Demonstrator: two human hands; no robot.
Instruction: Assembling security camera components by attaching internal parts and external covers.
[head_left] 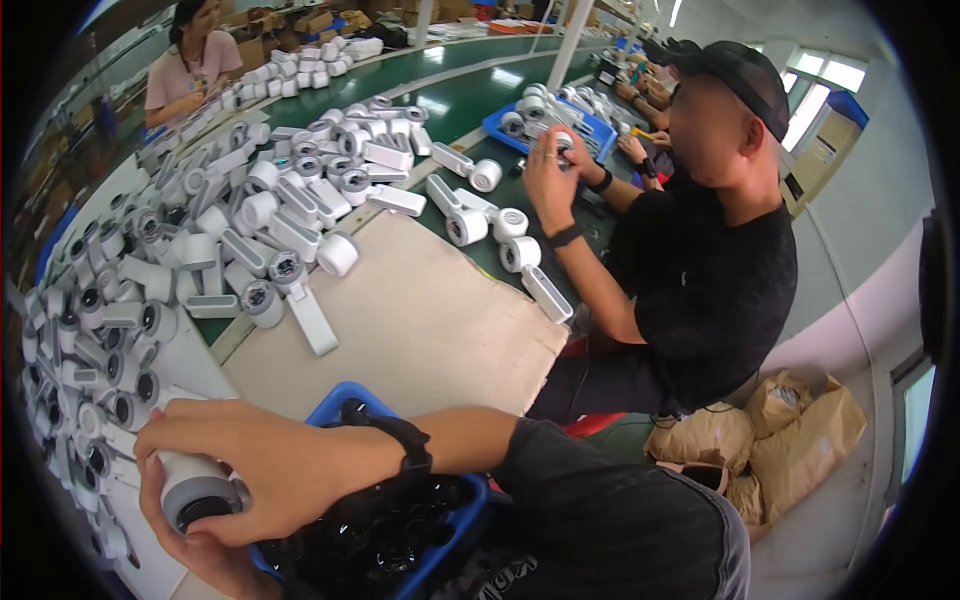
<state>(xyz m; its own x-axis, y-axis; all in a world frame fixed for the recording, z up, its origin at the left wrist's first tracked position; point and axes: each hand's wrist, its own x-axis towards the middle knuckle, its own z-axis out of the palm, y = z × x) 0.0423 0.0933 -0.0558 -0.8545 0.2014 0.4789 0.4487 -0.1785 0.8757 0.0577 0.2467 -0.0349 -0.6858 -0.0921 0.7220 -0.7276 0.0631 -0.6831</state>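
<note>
Both my hands are closed on a white round-headed device (pixel 188 470) at the lower left. Its head has a grey ring and a dark opening that faces toward me. My right hand (pixel 265 465) reaches over it from the right, fingers across the top and thumb near the opening. From below, my left hand (pixel 215 565) wraps the device's left and lower side, partly hidden by the right. Under my right wrist, which wears a black band, a blue bin (pixel 480 492) holds many glossy black parts. Whether the held device has a handle is hidden.
Similar white devices with handles (pixel 295 215) are heaped on the left and far side. A beige board (pixel 400 300) covers the table before me. At right, a co-worker (pixel 700 270) handles a white part beside a blue tray (pixel 600 140). Brown sacks (pixel 800 450) stand on the floor.
</note>
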